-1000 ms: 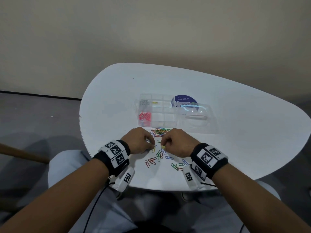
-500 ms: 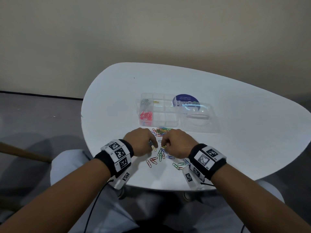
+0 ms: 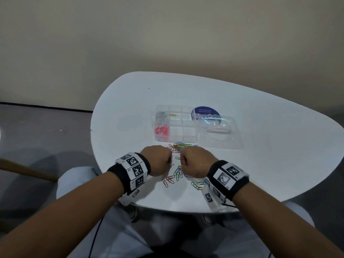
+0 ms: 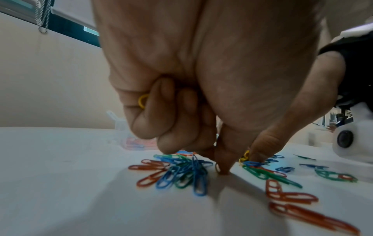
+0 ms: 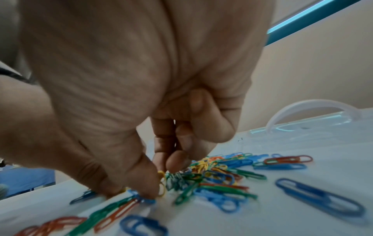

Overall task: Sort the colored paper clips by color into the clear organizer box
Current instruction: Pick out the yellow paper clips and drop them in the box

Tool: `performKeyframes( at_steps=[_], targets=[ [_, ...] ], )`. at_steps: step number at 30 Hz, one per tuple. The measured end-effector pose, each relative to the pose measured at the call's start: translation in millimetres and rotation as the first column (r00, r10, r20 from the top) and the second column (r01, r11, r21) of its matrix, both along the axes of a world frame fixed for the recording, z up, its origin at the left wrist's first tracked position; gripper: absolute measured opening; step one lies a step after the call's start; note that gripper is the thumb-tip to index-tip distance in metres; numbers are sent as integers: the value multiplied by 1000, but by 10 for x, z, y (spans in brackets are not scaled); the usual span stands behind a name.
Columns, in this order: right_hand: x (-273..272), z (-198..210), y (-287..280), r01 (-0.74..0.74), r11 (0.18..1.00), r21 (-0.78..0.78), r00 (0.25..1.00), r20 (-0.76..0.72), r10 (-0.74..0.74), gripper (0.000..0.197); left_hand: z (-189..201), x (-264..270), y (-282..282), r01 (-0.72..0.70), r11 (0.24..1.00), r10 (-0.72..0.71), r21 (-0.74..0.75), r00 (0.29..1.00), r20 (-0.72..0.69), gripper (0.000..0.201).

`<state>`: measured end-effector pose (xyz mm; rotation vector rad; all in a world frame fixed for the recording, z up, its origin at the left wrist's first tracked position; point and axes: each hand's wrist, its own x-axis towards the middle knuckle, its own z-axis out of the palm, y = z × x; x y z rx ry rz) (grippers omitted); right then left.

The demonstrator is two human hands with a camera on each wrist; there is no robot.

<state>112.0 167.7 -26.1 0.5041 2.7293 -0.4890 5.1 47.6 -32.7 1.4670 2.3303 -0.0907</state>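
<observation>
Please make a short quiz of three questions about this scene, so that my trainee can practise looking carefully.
1. True or false: the pink clips lie inside the organizer box.
2. Which colour of clip is tucked in the curled fingers of the left hand? A green, B yellow, C blue.
3. Fill in: the open lid lies on the person's ___ side of the box.

Key: 1 true. 2 B, a yellow clip. 3 right.

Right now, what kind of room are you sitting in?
Probably an office break room or pantry area. There's a small rounded white table by a plain beige wall, and a round blue sticker on the table reads "Let's keep our pantries clean."
</observation>
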Motion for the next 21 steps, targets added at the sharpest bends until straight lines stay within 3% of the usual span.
performKeyframes(
  at_steps=[3, 5, 6, 7, 8, 9, 10, 11, 12, 16, 18, 21],
  targets=[
    [48, 6, -8, 15, 1000, -10, 999, -33, -15, 10, 18, 9, -4, -57, 998, 52, 39, 993, 108, 22],
    [80, 35, 20, 39, 998, -39, 996, -78, -42, 8, 68, -11, 3, -263, 954, 190, 145, 903, 386, 24],
    [91, 63, 50, 54, 996, -67, 992, -113, -61, 7, 109, -22, 6, -431, 885, 257, 174, 766, 590, 26],
    [100, 101, 88, 73, 991, -111, 984, -155, -89, 7, 139, -38, 4, -608, 780, 279, 148, 550, 787, 28],
    [105, 152, 125, 93, 981, -169, 972, -198, -126, 9, 161, -54, -5, -742, 669, 245, 55, 289, 926, 28],
    [110, 208, 154, 114, 966, -231, 956, -239, -170, 11, 181, -71, -20, -808, 585, 168, -69, 37, 985, 26],
    [111, 273, 172, 128, 949, -289, 936, -281, -212, 11, 188, -87, -34, -823, 539, 84, -177, -157, 984, 24],
    [112, 345, 173, 133, 929, -345, 914, -320, -250, 11, 177, -93, -38, -815, 522, 12, -252, -288, 958, 22],
    [109, 419, 160, 128, 908, -399, 891, -355, -281, 11, 159, -92, -36, -799, 521, -41, -300, -375, 926, 21],
    [62, 658, 56, 43, 855, -517, 840, -444, -311, 13, 108, 21, 59, -705, 596, -131, -384, -557, 820, 15],
    [15, 693, 16, 26, 836, -548, 832, -452, -322, 12, 111, 89, 113, -672, 626, -122, -396, -586, 801, 8],
    [-25, 688, 4, 35, 812, -582, 839, -425, -341, 3, 98, 131, 183, -648, 638, -93, -415, -601, 794, 21]
  ],
)
